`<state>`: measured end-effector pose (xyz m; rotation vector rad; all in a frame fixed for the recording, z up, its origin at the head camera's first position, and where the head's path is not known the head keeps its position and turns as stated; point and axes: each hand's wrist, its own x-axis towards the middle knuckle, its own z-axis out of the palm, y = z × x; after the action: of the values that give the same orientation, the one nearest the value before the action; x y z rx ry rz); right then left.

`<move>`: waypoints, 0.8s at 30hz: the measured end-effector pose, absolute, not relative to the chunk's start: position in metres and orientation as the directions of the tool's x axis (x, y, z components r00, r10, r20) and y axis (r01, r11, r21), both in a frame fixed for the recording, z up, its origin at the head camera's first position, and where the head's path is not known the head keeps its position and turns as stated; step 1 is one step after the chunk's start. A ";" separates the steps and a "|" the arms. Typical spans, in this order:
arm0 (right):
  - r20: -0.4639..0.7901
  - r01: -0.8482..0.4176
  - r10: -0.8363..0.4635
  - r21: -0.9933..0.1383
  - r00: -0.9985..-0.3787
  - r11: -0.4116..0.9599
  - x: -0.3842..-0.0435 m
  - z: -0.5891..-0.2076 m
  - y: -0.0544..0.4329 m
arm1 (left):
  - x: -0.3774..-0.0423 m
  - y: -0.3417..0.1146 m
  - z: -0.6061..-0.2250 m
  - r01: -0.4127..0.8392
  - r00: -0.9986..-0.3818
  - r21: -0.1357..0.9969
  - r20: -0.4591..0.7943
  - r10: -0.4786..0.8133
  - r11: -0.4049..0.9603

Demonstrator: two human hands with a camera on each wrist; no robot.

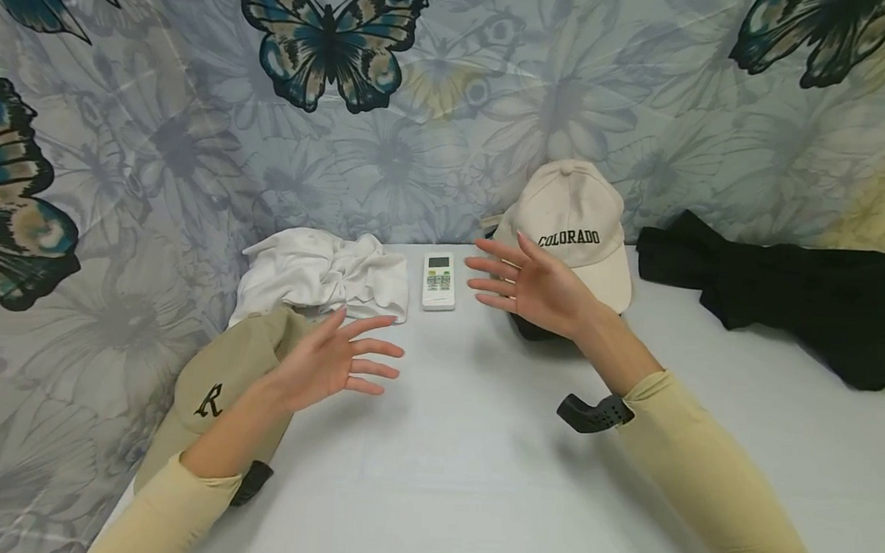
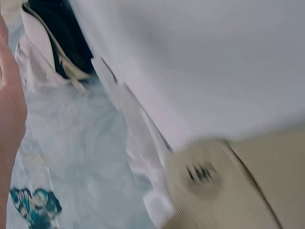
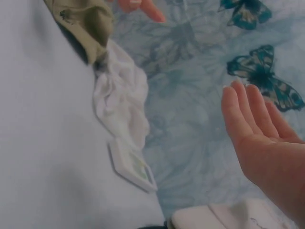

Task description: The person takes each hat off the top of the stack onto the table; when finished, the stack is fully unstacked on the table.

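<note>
My left hand [image 1: 325, 362] is held above the table with its fingers spread, overlapping an olive cap [image 1: 235, 374] with a black letter R in the head view. Across from it, my right hand [image 1: 535, 285] has its fingers extended and holds nothing. It overlaps a cream cap [image 1: 567, 199] lettered COLORADO, which sits over something dark. Between the hands, farther back, lies a white remote control [image 1: 439, 282] with a small screen. A crumpled white cloth [image 1: 315, 270] lies left of the remote, behind the olive cap.
Black folded fabric [image 1: 780, 286] lies at the right back of the white table [image 1: 439, 477]. A butterfly-print cloth [image 1: 396, 165] hangs behind and along the left side. Dark bands [image 1: 593, 414] show at both wrists, below the pale yellow sleeves.
</note>
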<state>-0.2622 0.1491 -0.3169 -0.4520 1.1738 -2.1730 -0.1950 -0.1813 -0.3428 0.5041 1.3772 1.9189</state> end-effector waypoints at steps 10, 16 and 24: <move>0.116 0.344 -0.643 -0.766 -0.757 -0.543 -0.253 -0.320 0.197 | -0.222 -0.122 -0.347 -0.353 -0.662 0.910 -0.080 0.745 -0.216; 0.199 0.381 -0.642 -0.663 -0.740 -0.645 -0.252 -0.326 0.228 | -0.238 -0.093 -0.354 -0.338 -0.690 0.914 -0.079 0.720 -0.224; 0.204 0.425 -0.604 -0.542 -0.770 -0.725 -0.245 -0.338 0.263 | -0.259 -0.058 -0.361 -0.340 -0.825 0.903 -0.153 0.545 -0.262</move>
<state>-0.2452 0.2627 -0.3381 -0.5001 0.6425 -2.4359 -0.2588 -0.0576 -0.3607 0.2543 1.4444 2.1138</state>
